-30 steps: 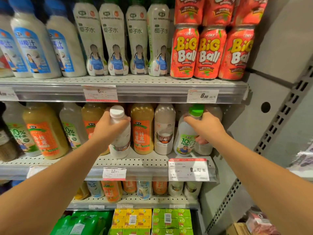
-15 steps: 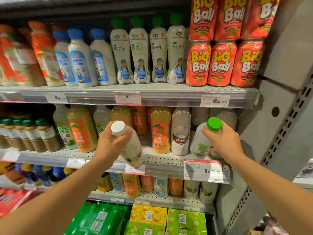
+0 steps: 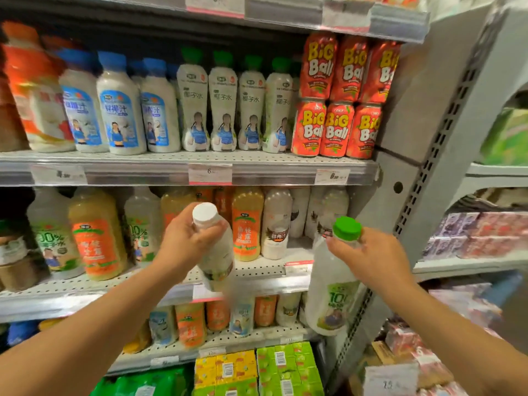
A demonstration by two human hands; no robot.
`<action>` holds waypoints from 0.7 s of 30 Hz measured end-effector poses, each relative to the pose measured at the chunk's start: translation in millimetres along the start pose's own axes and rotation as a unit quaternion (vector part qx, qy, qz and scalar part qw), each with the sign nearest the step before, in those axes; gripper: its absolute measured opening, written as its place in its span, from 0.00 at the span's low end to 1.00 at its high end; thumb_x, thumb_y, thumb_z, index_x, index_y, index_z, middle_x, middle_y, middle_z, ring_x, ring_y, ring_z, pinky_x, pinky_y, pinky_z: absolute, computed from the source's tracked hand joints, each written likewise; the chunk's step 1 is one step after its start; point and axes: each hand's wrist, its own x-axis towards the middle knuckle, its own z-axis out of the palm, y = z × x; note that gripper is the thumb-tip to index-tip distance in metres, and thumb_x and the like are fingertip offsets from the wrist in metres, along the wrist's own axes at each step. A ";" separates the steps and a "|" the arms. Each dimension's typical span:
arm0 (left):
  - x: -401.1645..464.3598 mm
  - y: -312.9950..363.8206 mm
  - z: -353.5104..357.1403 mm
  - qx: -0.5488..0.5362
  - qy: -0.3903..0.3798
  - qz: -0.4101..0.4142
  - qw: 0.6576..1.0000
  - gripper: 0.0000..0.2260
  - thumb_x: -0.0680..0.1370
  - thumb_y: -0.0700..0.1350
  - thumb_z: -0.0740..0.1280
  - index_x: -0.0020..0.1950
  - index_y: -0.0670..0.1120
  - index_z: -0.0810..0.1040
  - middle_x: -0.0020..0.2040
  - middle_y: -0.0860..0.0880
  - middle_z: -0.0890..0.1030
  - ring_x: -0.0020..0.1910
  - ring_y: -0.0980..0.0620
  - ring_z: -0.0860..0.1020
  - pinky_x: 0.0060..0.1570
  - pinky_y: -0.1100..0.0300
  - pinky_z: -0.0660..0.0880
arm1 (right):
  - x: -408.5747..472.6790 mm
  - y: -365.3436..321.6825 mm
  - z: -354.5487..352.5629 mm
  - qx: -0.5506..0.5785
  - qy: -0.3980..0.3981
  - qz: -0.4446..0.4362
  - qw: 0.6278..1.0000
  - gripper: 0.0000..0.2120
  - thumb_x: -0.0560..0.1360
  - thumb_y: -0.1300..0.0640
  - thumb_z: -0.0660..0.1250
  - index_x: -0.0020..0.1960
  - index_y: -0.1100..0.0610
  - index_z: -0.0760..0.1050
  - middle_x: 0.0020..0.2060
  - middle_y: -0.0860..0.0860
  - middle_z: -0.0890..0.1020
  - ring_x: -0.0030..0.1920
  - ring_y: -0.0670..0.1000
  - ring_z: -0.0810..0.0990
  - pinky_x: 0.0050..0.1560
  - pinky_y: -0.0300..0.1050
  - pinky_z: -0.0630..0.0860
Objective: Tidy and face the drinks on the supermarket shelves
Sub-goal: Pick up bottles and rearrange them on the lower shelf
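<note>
My left hand (image 3: 183, 247) grips a white-capped milky bottle (image 3: 218, 252) by its neck, tilted, in front of the middle shelf (image 3: 257, 270). My right hand (image 3: 368, 255) holds a large green-capped coconut-water bottle (image 3: 331, 295) by its neck, hanging clear of the shelf's right end. Behind them on the middle shelf stand orange-labelled juice bottles (image 3: 247, 224) and white coconut-milk bottles (image 3: 275, 224), with a gap in the front row to the right of them.
The upper shelf carries blue-capped bottles (image 3: 120, 110), green-capped coconut water (image 3: 223, 107) and stacked red Big Ball cans (image 3: 334, 127). Smaller bottles fill the lower shelf (image 3: 217, 315); juice cartons (image 3: 257, 370) sit below. A grey upright (image 3: 423, 167) bounds the right; another rack stands beyond.
Both hands have pulled their bottles off the middle shelf, out and downward. The left bottle is now tilted; the green-capped one hangs in front of the shelf edge. The view has shifted.
</note>
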 end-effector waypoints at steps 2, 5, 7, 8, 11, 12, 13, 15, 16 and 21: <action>3.9 3.6 17.7 -0.013 -0.026 -0.001 1.000 0.09 0.71 0.51 0.75 0.47 0.59 0.77 0.44 0.57 0.82 0.47 0.55 0.79 0.43 0.56 0.75 | -20.7 2.7 -0.5 0.039 -0.012 0.014 0.999 0.19 0.68 0.43 0.72 0.31 0.56 0.73 0.25 0.48 0.74 0.30 0.49 0.74 0.31 0.45 0.66; 8.4 8.2 51.1 -0.038 -0.064 0.000 0.997 0.10 0.71 0.50 0.75 0.49 0.58 0.77 0.46 0.55 0.82 0.48 0.54 0.79 0.42 0.59 0.73 | -49.9 14.9 -1.7 0.097 -0.025 0.038 0.994 0.15 0.64 0.45 0.70 0.29 0.54 0.70 0.25 0.46 0.70 0.28 0.47 0.70 0.28 0.42 0.63; 11.5 9.9 76.7 -0.045 -0.084 -0.004 0.995 0.12 0.71 0.51 0.76 0.51 0.58 0.77 0.48 0.55 0.82 0.49 0.56 0.78 0.43 0.59 0.73 | -65.2 26.1 -7.0 0.141 -0.023 0.052 0.988 0.10 0.63 0.45 0.69 0.29 0.47 0.72 0.23 0.43 0.71 0.25 0.41 0.69 0.26 0.34 0.63; 13.5 10.4 89.9 -0.043 -0.091 -0.008 0.995 0.13 0.71 0.52 0.76 0.52 0.58 0.77 0.48 0.56 0.82 0.49 0.57 0.78 0.43 0.59 0.73 | -71.5 32.1 -10.7 0.164 -0.024 0.064 0.984 0.07 0.64 0.45 0.69 0.30 0.45 0.74 0.23 0.41 0.73 0.25 0.40 0.70 0.26 0.32 0.65; 21.5 11.7 128.6 -0.024 -0.098 -0.014 0.995 0.13 0.71 0.53 0.75 0.52 0.59 0.77 0.49 0.57 0.81 0.49 0.59 0.77 0.45 0.58 0.73 | -81.1 49.6 -21.8 0.217 -0.032 0.082 0.972 0.09 0.65 0.42 0.71 0.35 0.47 0.77 0.26 0.43 0.76 0.27 0.39 0.70 0.28 0.31 0.65; 24.4 12.6 141.1 -0.020 -0.100 -0.014 0.995 0.12 0.71 0.53 0.75 0.52 0.59 0.77 0.49 0.57 0.82 0.48 0.60 0.78 0.44 0.59 0.73 | -81.1 55.3 -25.3 0.218 -0.031 0.080 0.972 0.12 0.65 0.40 0.72 0.37 0.48 0.77 0.28 0.44 0.77 0.28 0.40 0.71 0.29 0.33 0.66; 26.9 13.6 153.1 -0.020 -0.101 -0.014 0.995 0.12 0.71 0.52 0.76 0.51 0.58 0.77 0.48 0.57 0.82 0.47 0.61 0.78 0.43 0.61 0.72 | -80.1 60.6 -28.9 0.217 -0.029 0.078 0.973 0.16 0.63 0.38 0.71 0.39 0.50 0.78 0.30 0.46 0.78 0.30 0.41 0.72 0.32 0.36 0.68; 31.2 15.7 174.7 -0.018 -0.097 -0.018 0.995 0.12 0.71 0.51 0.76 0.51 0.58 0.77 0.47 0.58 0.81 0.45 0.62 0.77 0.40 0.65 0.70 | -75.6 70.5 -36.7 0.216 -0.028 0.075 0.973 0.20 0.61 0.35 0.69 0.40 0.51 0.78 0.32 0.48 0.80 0.32 0.43 0.75 0.35 0.41 0.71; 33.2 16.7 184.5 -0.013 -0.094 -0.018 0.995 0.12 0.72 0.51 0.75 0.51 0.58 0.77 0.47 0.58 0.81 0.44 0.63 0.77 0.38 0.66 0.70 | -73.0 75.9 -39.9 0.220 -0.031 0.073 0.972 0.20 0.60 0.35 0.69 0.41 0.51 0.79 0.33 0.48 0.81 0.33 0.45 0.76 0.36 0.43 0.72; 43.9 18.9 220.0 0.014 -0.087 -0.005 0.996 0.10 0.73 0.48 0.75 0.49 0.56 0.77 0.44 0.57 0.82 0.42 0.63 0.78 0.38 0.68 0.71 | -61.0 106.2 -48.8 0.231 -0.045 0.057 0.970 0.19 0.61 0.37 0.71 0.42 0.50 0.80 0.34 0.50 0.82 0.34 0.47 0.77 0.38 0.47 0.76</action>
